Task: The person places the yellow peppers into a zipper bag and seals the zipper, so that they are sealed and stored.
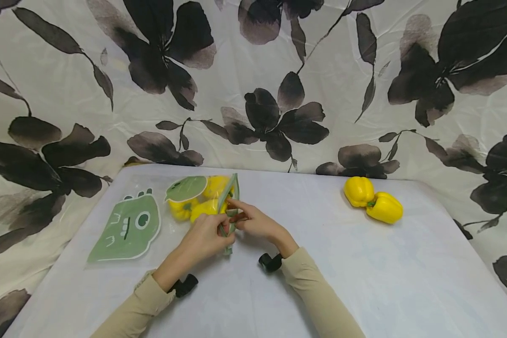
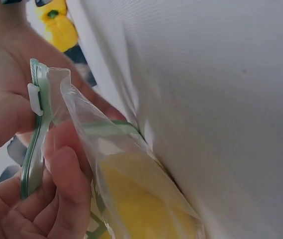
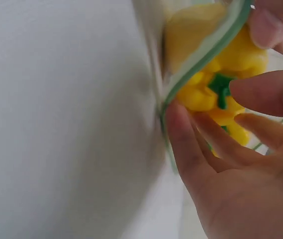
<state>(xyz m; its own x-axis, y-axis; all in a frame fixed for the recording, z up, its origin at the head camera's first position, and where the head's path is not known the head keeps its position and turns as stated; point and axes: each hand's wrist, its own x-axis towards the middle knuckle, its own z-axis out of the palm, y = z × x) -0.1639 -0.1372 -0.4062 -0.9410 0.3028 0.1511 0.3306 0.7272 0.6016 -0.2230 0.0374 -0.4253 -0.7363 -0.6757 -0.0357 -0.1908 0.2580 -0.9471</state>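
Near the left edge of the surface (image 1: 363,281) lay a flat bag (image 1: 124,230) with a green print, probably put there to be out of the hands' way. Just right of it, towards the back edge, was the filled bag (image 1: 186,188), its mouth turned right, likely so that both hands could reach the opening. Several bagged peppers (image 1: 206,209) lay bunched inside; the print covered some, so their number could not be told.

The left hand (image 1: 207,234) was at the near part of the mouth. Its grip was closed to a pinch, thumb and fingers on either side of the green rim (image 1: 236,188) by a white tab (image 2: 35,99), presumably to steady the thin film. The bagged peppers lay beyond this grip, towards the back edge.

The right hand (image 1: 257,223) met the mouth from the right, its grip loose, fingers nearly straight and spread, with no visible hold; one fingertip touched the rim, perhaps to part it. The bagged peppers lay just left of those fingertips; whether they touched was unclear.

Well apart, towards the back right corner, two loose peppers (image 1: 384,207) lay touching, likely spaced from the bag for easy reach.
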